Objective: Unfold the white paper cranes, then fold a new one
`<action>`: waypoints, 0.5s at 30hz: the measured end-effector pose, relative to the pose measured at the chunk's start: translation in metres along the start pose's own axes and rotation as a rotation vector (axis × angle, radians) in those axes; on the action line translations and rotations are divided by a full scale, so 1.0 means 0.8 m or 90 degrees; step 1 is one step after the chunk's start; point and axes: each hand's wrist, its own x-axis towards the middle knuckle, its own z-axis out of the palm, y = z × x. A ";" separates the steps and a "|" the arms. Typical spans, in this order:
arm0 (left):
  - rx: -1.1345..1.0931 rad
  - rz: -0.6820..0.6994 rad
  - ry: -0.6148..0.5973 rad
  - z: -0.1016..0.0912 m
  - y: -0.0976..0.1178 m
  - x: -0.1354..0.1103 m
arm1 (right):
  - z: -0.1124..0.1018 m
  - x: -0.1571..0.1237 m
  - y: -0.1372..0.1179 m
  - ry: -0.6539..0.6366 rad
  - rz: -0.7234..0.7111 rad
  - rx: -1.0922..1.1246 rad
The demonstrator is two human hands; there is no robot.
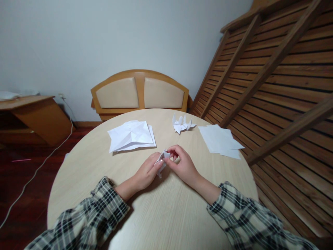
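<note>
Between my two hands, above the middle of the table, is a small folded white paper (161, 167). My left hand (148, 171) grips its left side, with the thumb lying across the front. The fingers of my right hand (184, 166) pinch the paper's upper right edge. My fingers hide part of the folds, so its full shape cannot be made out. Beyond my right hand stand folded paper cranes (180, 124), close together with their pointed wings up.
A stack of creased white sheets (131, 136) lies at the table's far left. Flat white sheets (220, 140) lie at the right. The round table (166, 215) has a wooden headboard (140, 91) behind it and a slatted wooden frame (273, 80) leaning close on the right.
</note>
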 end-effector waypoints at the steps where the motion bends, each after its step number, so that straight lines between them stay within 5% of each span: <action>1: 0.004 0.004 0.004 0.000 0.000 0.000 | 0.000 0.000 0.000 0.006 -0.001 -0.003; 7: -0.004 0.032 0.012 0.002 0.005 0.000 | 0.000 0.000 -0.002 -0.002 -0.018 0.032; 15: -0.031 -0.035 0.167 0.000 0.002 0.003 | 0.001 -0.001 -0.004 -0.026 0.023 0.048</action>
